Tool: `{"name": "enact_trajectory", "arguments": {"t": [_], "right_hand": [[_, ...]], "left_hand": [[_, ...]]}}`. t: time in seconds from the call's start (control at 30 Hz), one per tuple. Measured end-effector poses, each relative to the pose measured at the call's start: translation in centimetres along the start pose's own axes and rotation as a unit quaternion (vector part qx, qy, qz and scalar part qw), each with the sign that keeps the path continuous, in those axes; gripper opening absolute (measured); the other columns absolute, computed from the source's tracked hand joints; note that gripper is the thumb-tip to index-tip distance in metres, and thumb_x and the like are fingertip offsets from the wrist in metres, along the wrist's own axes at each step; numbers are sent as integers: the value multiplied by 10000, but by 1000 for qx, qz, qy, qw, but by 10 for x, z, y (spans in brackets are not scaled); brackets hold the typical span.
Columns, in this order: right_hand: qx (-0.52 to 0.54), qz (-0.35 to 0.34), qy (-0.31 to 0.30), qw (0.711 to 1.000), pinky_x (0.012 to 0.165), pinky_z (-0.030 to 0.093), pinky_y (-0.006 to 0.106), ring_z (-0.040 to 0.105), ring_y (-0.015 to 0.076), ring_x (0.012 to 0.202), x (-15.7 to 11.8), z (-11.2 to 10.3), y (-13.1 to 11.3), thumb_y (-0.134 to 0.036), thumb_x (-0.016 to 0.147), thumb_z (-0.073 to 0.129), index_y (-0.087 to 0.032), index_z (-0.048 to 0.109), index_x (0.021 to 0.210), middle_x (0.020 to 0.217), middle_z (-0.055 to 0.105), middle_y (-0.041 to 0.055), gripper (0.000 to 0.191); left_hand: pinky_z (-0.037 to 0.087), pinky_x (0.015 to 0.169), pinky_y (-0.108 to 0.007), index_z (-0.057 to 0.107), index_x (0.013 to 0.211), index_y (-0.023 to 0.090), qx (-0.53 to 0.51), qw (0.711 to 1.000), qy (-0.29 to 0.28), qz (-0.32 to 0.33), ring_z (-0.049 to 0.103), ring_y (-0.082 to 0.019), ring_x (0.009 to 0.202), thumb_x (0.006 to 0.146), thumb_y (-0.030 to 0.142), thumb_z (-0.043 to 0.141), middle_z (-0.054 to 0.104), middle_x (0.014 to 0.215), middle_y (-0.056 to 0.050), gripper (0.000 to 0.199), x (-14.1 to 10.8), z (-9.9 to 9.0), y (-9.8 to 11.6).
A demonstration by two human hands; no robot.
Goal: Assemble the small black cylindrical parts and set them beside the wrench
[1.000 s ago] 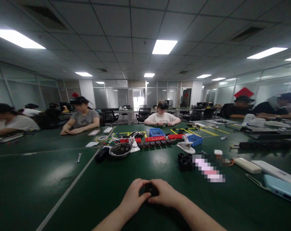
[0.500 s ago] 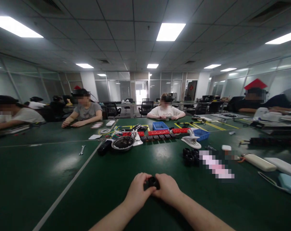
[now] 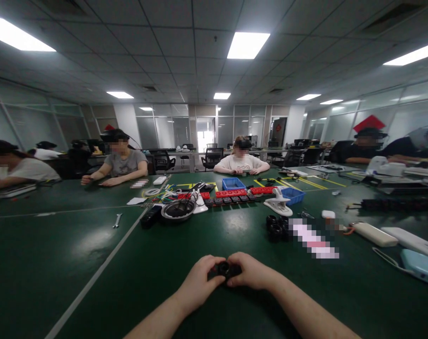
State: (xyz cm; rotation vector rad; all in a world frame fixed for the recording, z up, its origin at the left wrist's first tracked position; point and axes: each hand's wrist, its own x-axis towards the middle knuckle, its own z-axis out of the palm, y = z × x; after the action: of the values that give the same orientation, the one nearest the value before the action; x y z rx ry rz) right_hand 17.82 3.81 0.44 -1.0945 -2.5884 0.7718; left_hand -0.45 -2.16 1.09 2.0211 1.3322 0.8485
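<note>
In the head view a small black round part (image 3: 224, 269) with a hollow centre sits between my two hands, low over the near side of the green table (image 3: 157, 287). My left hand (image 3: 201, 278) curls its thumb and fingers around the left side of the part. From the other side my right hand (image 3: 251, 271) grips it with bent fingers and thumb; dark material shows between that thumb and forefinger. Fingers hide much of the part, and its exact kind is unclear. Similar black round parts (image 3: 276, 228) stand grouped ahead and to the right.
Farther ahead lie a round black dish with a metallic rim (image 3: 178, 210), red power strips (image 3: 231, 193), blue bins (image 3: 233, 183) and a white clamp stand (image 3: 278, 205). A wrench (image 3: 117, 221) lies left. Power banks (image 3: 374, 234) are at right. Several people sit around the table.
My hands have spread slightly apart around the black part, the right one shifting a little right and showing more dark material. The whole view has shifted slightly.
</note>
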Motion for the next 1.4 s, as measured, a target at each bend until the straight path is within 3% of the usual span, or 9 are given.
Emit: {"name": "enact_trajectory", "arguments": {"t": [0.23,0.4,0.53,0.67,0.8,0.93,1.07,1.17,1.4], "right_hand": [[-183,46,92,978,602,374,283,538,205,701,1,16,-26,-565,657,546,-161,597,783,753,598,67,426],[-118,6,89,989,679,397,304,528,207,791,-3,8,-23,-593,566,625,-176,554,948,891,566,66,570],[-27,-43,29,998,656,391,242,520,156,780,-2,1,-6,-394,638,658,-189,577,895,855,559,14,338],[20,-14,10,1000,550,354,196,508,111,655,2,4,2,-300,631,674,-169,563,792,730,560,-27,236],[-44,35,53,997,502,320,203,499,123,615,4,11,-8,-457,567,686,-176,540,771,700,559,-20,376],[-160,46,104,980,589,365,270,521,182,680,2,15,-22,-554,590,618,-167,548,786,739,562,31,439],[-144,16,128,981,705,389,330,508,235,830,-1,13,-23,-572,517,659,-164,535,953,918,537,74,610],[-65,-21,86,994,748,389,317,501,214,873,-2,8,-18,-481,571,675,-185,506,1067,966,528,61,602],[0,-59,-59,997,595,370,211,513,128,704,-2,-9,-7,-276,652,660,-146,605,796,791,554,-4,203]], "left_hand": [[409,750,-297,576,933,178,6,998,48,-37,515,-185,824,675,204,587,564,910,-37,259,0,4,0],[401,801,-311,569,1018,215,0,1000,18,-4,518,-193,888,725,222,545,579,956,-35,294,1,1,-4],[389,842,-329,543,1109,238,5,1000,-2,-1,516,-203,938,745,244,530,583,1029,-44,364,2,-3,-6],[399,825,-330,568,1073,224,7,1000,8,-8,527,-208,918,727,246,549,596,993,-49,348,3,-2,-7],[416,774,-315,590,964,194,14,999,41,-18,535,-202,861,682,242,590,593,909,-42,286,3,3,-7],[423,760,-324,573,901,181,36,997,57,-32,533,-208,854,680,261,590,578,889,-40,236,3,6,-6],[392,843,-357,530,1033,190,57,995,83,-10,494,-229,970,657,284,630,545,1031,-62,400,1,8,-7],[379,864,-364,522,1079,204,67,994,92,3,479,-233,996,647,296,650,539,1056,-62,461,1,8,-7],[402,782,-313,584,1025,235,55,998,7,19,520,-201,876,686,253,613,579,898,-25,340,-1,2,3]]}}
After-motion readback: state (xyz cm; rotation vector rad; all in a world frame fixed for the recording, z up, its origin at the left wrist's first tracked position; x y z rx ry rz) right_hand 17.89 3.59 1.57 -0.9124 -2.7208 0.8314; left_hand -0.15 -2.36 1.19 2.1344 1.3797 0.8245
